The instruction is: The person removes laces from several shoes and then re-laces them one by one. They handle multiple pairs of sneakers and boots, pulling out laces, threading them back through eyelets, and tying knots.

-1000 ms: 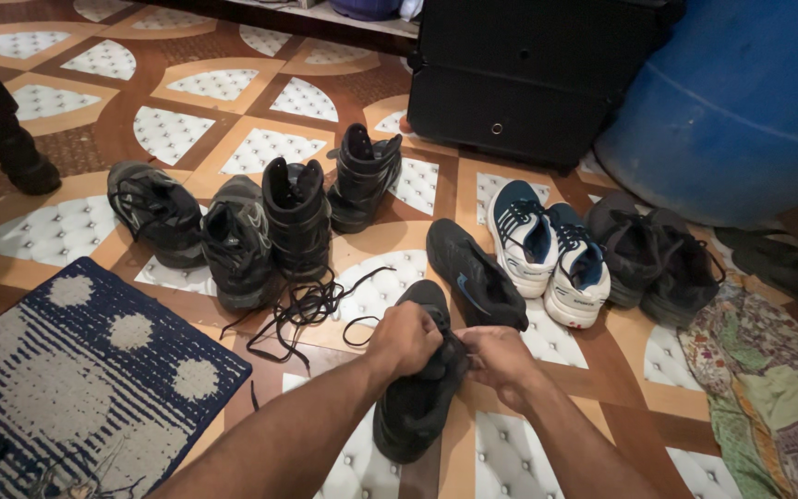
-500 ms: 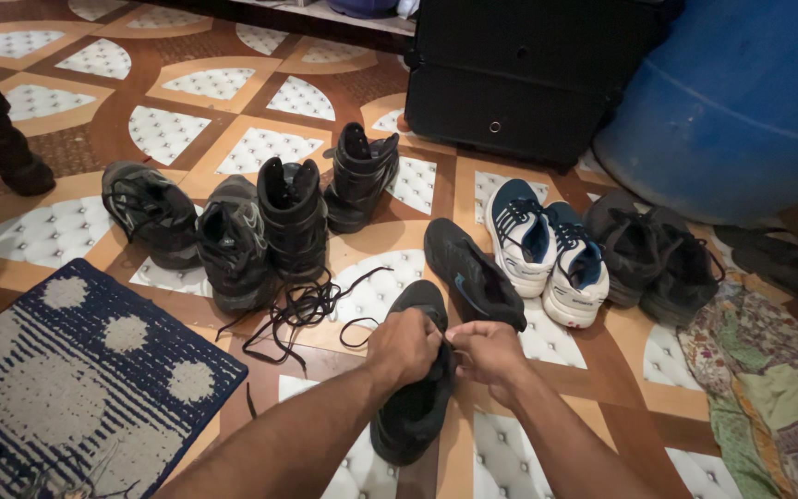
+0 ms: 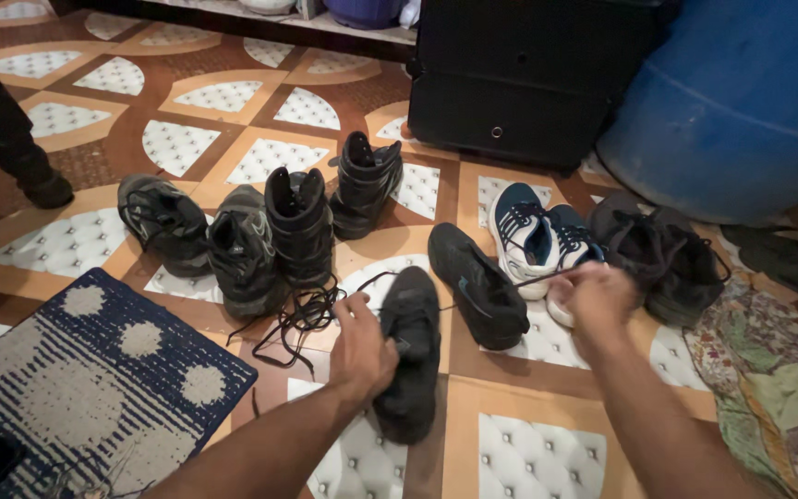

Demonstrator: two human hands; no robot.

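Several shoes are sitting on a patterned tile floor (image 3: pixel 510 370) of brown, tan and white quilted-look panels. A blue and white mat (image 3: pixel 94 379) is lying at lower left, a floral cloth (image 3: pixel 768 388) at lower right. A black case (image 3: pixel 528 74) with a small round fitting on its front is standing at the back, a big blue barrel (image 3: pixel 741 102) just beside it on the right. Another person's dark leg and shoe (image 3: pixel 11 139) are showing at far left. No readable labels or signs worth noting. The left hand (image 3: pixel 362 346) is gripping the black shoe (image 3: pixel 408 351) at its side; the shoe is lying on the floor in the middle foreground, long axis running near to far, slightly tilted, though I cannot tell which end is the toe. The right hand (image 3: pixel 593 291) is clenching a thin lace (image 3: pixel 533 277), blurred, raised over the white and blue sneakers (image 3: pixel 538 236). A loose black lace (image 3: pixel 302 314) is lying beside the black boots (image 3: pixel 302 222). A matching black shoe (image 3: pixel 477 282) is lying just right of the held one, angled.
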